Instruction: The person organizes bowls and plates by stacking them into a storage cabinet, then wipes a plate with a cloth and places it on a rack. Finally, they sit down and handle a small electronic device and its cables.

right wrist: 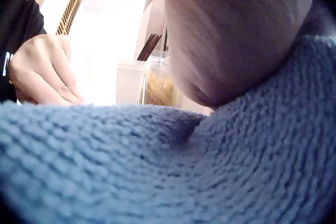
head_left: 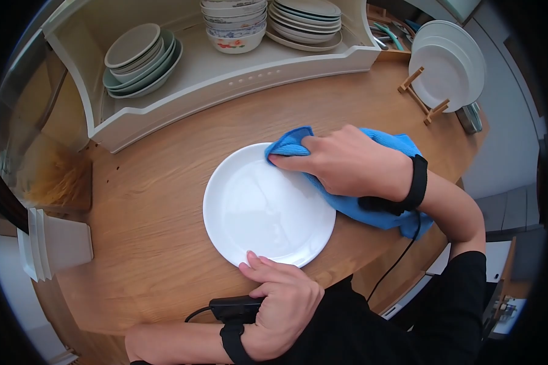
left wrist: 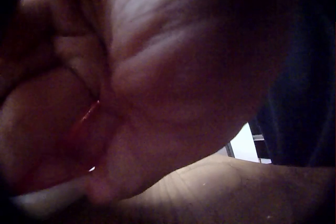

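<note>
Plate [head_left: 265, 210] lies near front edge of worktop [head_left: 146, 243], presumably for easy reach. My right hand [head_left: 359, 161] pinches bunched cloth [head_left: 291, 143] at far rim, likely for control; left hand [head_left: 286, 301] touches near rim, likely steadying; whether pinching, can't tell.

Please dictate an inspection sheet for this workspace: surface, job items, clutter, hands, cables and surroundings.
Surface: wooden table, with a few dark specks at the left.
Job items: white plate flat on the table; blue cloth at its far right rim.
Clutter: white containers, nested, at the left edge.
Hands: right hand grips the cloth; left hand touches the plate's near rim, grip unclear.
Cables: black cable by the right arm; another by the left.
Surroundings: dish rack holding bowls and plates.
</note>
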The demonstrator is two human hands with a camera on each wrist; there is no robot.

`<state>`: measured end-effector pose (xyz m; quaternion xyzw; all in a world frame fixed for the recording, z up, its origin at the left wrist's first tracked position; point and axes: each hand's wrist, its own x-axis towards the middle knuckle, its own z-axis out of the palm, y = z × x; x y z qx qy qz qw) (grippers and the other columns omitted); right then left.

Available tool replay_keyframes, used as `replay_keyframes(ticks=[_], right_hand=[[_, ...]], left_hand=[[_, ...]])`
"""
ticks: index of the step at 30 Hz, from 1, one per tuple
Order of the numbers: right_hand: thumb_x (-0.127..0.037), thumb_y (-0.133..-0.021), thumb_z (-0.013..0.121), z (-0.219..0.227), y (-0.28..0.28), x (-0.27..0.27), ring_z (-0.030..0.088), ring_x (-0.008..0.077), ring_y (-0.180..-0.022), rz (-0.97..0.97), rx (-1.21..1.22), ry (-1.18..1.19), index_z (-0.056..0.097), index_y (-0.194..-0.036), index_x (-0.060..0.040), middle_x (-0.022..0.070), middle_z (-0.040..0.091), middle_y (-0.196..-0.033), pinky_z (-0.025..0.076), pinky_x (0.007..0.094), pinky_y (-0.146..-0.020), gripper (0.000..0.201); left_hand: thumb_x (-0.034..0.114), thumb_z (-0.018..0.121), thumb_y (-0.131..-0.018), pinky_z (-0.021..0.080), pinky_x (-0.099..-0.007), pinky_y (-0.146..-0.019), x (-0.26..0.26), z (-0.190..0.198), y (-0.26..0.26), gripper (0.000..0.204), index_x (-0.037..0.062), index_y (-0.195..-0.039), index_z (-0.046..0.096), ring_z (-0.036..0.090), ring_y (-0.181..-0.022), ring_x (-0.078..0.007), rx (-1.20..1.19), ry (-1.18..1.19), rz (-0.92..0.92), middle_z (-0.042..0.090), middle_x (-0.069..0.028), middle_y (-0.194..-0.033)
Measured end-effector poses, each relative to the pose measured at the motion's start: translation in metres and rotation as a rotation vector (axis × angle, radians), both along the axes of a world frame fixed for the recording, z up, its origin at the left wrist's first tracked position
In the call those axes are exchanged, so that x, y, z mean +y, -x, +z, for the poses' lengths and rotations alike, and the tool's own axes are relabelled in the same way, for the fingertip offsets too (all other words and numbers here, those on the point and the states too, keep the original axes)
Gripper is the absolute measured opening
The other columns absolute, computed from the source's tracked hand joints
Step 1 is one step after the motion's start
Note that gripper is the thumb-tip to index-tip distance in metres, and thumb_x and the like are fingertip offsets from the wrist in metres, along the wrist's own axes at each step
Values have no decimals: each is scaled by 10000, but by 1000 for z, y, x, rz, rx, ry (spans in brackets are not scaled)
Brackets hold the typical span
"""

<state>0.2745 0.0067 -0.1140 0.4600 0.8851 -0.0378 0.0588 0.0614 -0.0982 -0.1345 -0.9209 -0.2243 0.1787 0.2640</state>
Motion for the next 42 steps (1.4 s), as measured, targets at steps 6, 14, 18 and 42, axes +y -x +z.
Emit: replay_keyframes(ticks=[6, 14, 18, 42], right_hand=[[-87, -817, 616, 2, -5, -33, 635, 333, -587, -33, 23, 54, 557, -1385, -47, 146, 648, -741, 497, 416, -498, 573], [-126, -782, 649, 9, -5, -58, 603, 301, -515, 60, 100, 224, 544, -1336, 73, 113, 597, -634, 477, 399, -473, 597], [-139, -797, 657, 13, 9, -66, 614, 322, -528, 126, 158, 396, 548, -1314, 72, 121, 600, -625, 476, 405, -468, 569], [-165, -908, 550, -9, 71, 16, 629, 205, -652, 500, 84, 38, 645, -1341, -283, 76, 570, -785, 465, 331, -489, 458]], left_hand=[[20, 610, -755, 460, -326, -389, -2, -3, 1, 338, -233, -970, 670, 714, -776, -507, -7, 25, 4, 636, -460, -939], [82, 569, -809, 525, -339, -439, -1, 2, 0, 338, -191, -963, 696, 736, -745, -443, 28, -20, -12, 689, -378, -925], [83, 560, -816, 564, -351, -495, 0, 2, 1, 335, -186, -958, 699, 738, -747, -434, 27, -25, -32, 689, -379, -924], [137, 530, -738, 582, -368, -494, 10, -8, 1, 369, -166, -831, 718, 713, -607, -379, 4, -130, -189, 699, -340, -786]])
